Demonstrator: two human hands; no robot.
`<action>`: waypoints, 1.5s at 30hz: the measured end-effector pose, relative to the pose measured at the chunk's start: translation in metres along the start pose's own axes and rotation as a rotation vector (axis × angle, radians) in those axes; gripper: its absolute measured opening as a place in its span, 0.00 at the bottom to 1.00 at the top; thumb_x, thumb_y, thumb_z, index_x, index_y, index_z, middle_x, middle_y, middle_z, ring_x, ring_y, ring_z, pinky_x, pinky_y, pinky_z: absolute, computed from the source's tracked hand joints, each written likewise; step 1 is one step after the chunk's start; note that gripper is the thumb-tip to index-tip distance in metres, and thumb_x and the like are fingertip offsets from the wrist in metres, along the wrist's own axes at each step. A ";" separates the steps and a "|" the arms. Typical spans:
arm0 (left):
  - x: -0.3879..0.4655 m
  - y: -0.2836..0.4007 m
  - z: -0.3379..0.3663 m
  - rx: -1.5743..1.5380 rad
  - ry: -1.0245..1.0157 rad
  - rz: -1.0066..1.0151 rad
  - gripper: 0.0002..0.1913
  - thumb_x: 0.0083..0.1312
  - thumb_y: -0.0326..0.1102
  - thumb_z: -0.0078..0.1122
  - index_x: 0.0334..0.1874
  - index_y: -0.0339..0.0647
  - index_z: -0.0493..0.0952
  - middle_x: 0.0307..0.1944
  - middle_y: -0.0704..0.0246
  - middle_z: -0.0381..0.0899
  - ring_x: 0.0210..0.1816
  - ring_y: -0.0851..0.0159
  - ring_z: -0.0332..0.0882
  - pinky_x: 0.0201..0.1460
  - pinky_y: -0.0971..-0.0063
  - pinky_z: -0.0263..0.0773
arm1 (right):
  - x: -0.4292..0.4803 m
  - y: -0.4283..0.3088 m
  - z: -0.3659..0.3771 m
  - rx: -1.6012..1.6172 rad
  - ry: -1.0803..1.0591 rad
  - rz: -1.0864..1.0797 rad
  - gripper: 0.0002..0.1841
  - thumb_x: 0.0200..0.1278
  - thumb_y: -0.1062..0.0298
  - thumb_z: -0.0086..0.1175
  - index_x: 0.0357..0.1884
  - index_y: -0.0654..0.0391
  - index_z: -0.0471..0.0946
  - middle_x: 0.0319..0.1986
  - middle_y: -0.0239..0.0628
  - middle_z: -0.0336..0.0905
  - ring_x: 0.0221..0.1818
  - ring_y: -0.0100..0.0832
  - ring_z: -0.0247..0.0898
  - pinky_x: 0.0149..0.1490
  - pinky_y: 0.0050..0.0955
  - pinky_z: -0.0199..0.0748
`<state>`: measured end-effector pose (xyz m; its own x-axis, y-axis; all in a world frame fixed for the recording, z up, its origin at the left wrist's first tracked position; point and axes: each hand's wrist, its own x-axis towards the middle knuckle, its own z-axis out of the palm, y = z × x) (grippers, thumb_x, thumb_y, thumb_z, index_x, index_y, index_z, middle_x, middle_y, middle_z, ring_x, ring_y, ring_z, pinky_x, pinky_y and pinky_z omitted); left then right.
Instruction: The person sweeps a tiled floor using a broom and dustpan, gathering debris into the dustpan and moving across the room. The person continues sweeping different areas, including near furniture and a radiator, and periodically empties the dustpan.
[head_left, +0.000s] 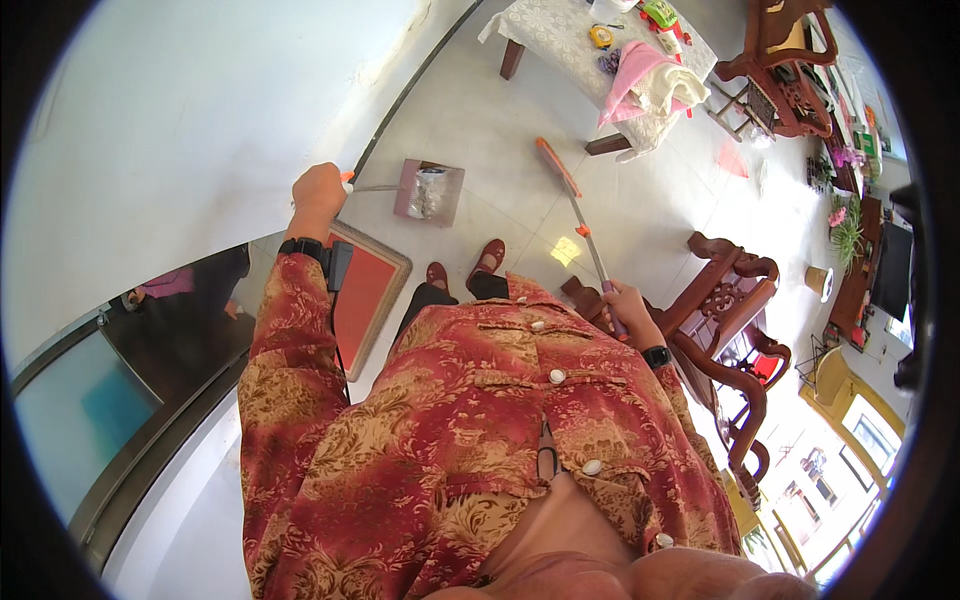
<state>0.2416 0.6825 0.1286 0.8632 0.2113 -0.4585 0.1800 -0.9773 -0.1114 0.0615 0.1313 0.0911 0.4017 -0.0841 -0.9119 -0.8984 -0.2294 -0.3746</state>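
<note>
My left hand (319, 193) is closed around the handle end of a long-handled dustpan (406, 187), beside the white wall. The mauve pan rests on the tiled floor with crumpled, clear-looking litter (429, 196) in it. On the other side, my right hand (628, 313) grips the purple-and-grey handle of a broom (592, 247). Its long orange head (558, 166) lies out ahead of me, pointing away to the upper left, apart from the dustpan. A yellow patch (565, 251) shows on the floor beside the broom handle; I cannot tell what it is.
A red mat (367, 289) lies left of my feet, by a doorway where another person's hand (232, 308) shows. A lace-covered table (551, 30) holds a pink cloth (628, 79) and a tape measure (601, 37). Carved wooden chairs (724, 289) stand at right; a plant (847, 238) is farther off.
</note>
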 end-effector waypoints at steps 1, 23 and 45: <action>-0.001 -0.003 0.002 -0.021 0.001 0.011 0.07 0.54 0.31 0.59 0.34 0.41 0.83 0.36 0.57 0.83 0.41 0.51 0.82 0.44 0.59 0.76 | -0.001 0.002 0.004 0.007 0.010 0.006 0.11 0.61 0.72 0.50 0.46 0.60 0.72 0.15 0.34 0.68 0.11 0.27 0.65 0.15 0.28 0.65; -0.176 -0.133 0.061 -0.466 -0.162 -0.291 0.14 0.55 0.37 0.58 0.39 0.36 0.83 0.34 0.51 0.83 0.39 0.48 0.83 0.43 0.58 0.76 | -0.019 -0.045 0.087 -0.254 0.054 -0.200 0.17 0.59 0.72 0.50 0.52 0.57 0.74 0.15 0.35 0.70 0.13 0.27 0.68 0.17 0.29 0.67; -0.198 -0.075 0.101 -0.249 -0.220 -0.268 0.18 0.57 0.45 0.66 0.36 0.34 0.83 0.36 0.50 0.83 0.41 0.47 0.82 0.44 0.56 0.76 | 0.044 -0.008 0.106 -0.999 -0.052 -0.543 0.14 0.52 0.67 0.52 0.43 0.56 0.74 0.35 0.55 0.79 0.40 0.57 0.75 0.46 0.50 0.73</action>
<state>0.0100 0.7155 0.1387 0.6543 0.4295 -0.6224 0.5156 -0.8555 -0.0484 0.0673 0.2318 0.0358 0.6661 0.2972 -0.6841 -0.0547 -0.8952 -0.4422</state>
